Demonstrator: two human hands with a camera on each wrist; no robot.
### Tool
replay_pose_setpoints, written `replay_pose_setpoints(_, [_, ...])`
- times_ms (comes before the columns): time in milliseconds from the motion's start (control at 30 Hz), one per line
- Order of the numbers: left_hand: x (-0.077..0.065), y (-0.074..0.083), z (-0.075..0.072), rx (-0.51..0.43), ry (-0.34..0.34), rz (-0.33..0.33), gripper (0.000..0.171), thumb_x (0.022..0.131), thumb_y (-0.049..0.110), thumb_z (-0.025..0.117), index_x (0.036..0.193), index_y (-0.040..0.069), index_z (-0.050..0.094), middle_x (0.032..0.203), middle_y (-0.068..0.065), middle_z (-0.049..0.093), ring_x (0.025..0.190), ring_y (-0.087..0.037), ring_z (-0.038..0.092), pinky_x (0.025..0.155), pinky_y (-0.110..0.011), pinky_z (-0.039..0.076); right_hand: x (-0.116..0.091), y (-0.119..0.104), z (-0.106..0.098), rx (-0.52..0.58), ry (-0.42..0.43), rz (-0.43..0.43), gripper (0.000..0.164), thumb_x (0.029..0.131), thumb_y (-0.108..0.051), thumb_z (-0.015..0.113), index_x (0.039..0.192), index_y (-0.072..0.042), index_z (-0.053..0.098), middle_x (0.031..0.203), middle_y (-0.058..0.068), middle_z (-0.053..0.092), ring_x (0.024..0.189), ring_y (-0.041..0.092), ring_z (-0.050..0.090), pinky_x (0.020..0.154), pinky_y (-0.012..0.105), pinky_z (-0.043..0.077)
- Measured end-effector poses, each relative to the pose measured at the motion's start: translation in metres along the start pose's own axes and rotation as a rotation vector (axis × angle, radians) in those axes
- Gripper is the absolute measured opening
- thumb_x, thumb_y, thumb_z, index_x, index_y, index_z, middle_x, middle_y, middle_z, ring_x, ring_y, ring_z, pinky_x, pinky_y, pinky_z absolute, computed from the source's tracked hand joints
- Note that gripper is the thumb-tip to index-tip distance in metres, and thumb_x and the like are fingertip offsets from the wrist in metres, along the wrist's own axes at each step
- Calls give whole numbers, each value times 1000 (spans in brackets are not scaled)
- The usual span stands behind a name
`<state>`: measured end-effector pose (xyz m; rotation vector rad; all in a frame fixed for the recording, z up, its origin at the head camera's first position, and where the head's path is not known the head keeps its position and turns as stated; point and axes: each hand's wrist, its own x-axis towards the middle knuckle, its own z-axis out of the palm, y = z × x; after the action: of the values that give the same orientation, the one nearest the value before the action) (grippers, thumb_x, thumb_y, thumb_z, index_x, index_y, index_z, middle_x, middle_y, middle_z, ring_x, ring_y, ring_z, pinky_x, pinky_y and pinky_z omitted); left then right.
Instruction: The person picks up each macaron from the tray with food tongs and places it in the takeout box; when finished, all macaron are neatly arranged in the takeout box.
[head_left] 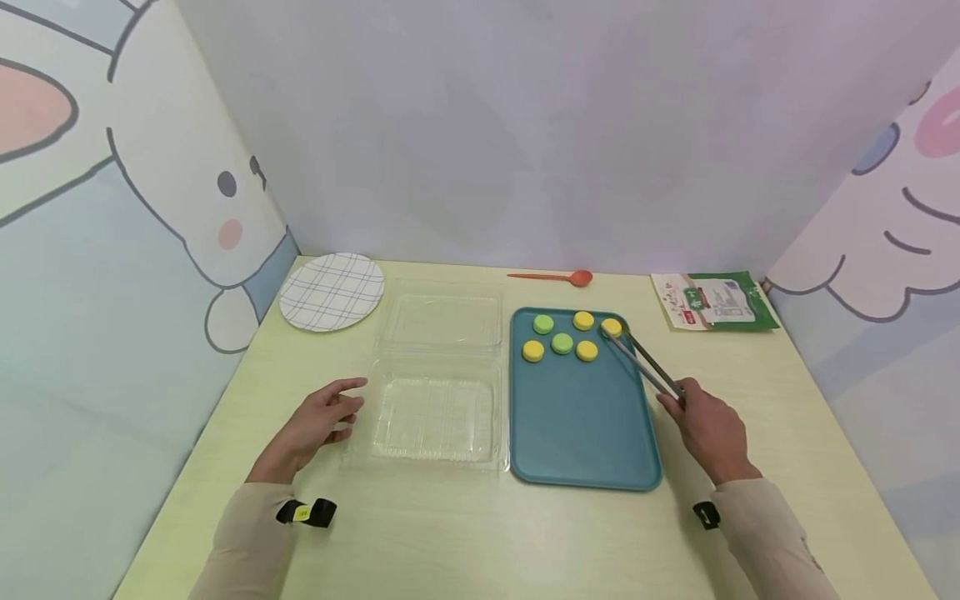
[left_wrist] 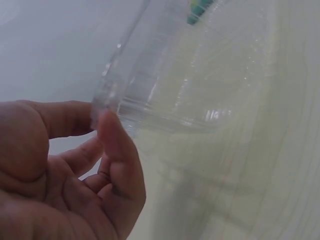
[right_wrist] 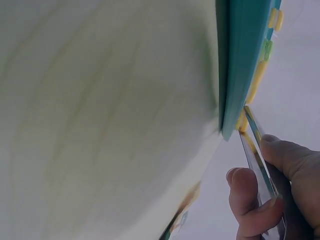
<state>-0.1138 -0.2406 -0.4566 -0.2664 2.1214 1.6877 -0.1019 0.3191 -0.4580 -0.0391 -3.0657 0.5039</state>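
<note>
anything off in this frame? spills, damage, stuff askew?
Nothing stands out. Six round pieces sit in two neat rows on the teal tray, the tongs in the right hand at the far-right yellow piece. The clear clamshell box lies open, left hand at its edge. No spills.

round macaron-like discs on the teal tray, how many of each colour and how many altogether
Yellow round discs: 4, at and
Green round discs: 2, at and
Total: 6, all on the far end of the teal plastic tray; the metal tongs in the right hand reach the far-right yellow one.
</note>
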Motion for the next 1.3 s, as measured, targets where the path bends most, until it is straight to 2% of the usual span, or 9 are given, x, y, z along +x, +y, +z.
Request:
replay_pose_setpoints(233, [2, -1, 1, 8, 8, -4, 52, 106, 24, 55, 151, 2, 41, 106, -10, 54, 85, -15, 53, 70, -27, 53, -2, -1, -2, -6, 42, -26, 33, 98, -25, 68, 110, 2, 55, 72, 7, 58, 54, 21, 48, 48, 36, 37])
replay_pose_setpoints(367, [4, -2, -1, 0, 12, 0, 52, 106, 26, 55, 151, 3, 42, 106, -10, 54, 84, -13, 53, 69, -26, 52, -2, -3, -4, -7, 66, -50, 33, 98, -24, 69, 112, 1, 53, 73, 7, 59, 53, 21, 48, 47, 37, 37])
replay_pose_setpoints(600, [6, -3, -1, -19, 27, 29, 51, 105, 24, 57, 151, 4, 44, 96, -7, 53, 77, -11, 52, 65, -24, 49, -2, -13, -6, 22, 59, -87, 36, 98, -24, 69, 116, 1, 50, 76, 10, 63, 53, 20, 50, 47, 37, 38])
replay_pose_setpoints(767, [6, -5, 1, -33, 39, 32, 50, 105, 24, 58, 149, 4, 46, 95, -7, 52, 75, -10, 52, 64, -23, 49, -1, -17, -7, 38, 59, -112, 36, 96, -23, 71, 115, 0, 51, 76, 9, 64, 54, 20, 51, 48, 37, 38])
replay_pose_setpoints(1100, [6, -5, 3, -48, 46, 22, 49, 105, 23, 58, 148, 4, 46, 92, -6, 52, 73, -10, 52, 63, -23, 48, -4, -33, -9, 45, 44, -136, 36, 95, -25, 72, 115, -3, 52, 86, 13, 69, 59, 20, 54, 51, 38, 40])
replay_pose_setpoints(1300, [6, -5, 2, -49, 45, 19, 49, 105, 23, 58, 149, 4, 46, 89, -3, 52, 74, -11, 52, 63, -23, 48, -8, -49, -9, 28, 43, -187, 36, 93, -24, 75, 112, -3, 53, 73, 5, 63, 54, 16, 48, 48, 34, 37])
